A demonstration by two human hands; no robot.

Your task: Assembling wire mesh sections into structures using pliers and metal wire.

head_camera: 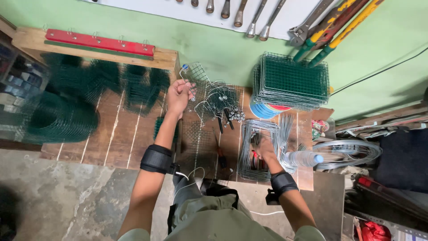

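A tall stack of green mesh panels [292, 80] looks done, while the left hand [179, 96] fingers pinch a wire hook [192, 96] and the right hand [264, 149] grips bent wire frames [263, 134] waiting on the table [133, 134].

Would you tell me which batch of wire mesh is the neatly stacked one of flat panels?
The stack of green mesh panels at the bench's back right, against the wall. The dark green mesh on the left is rolled instead.
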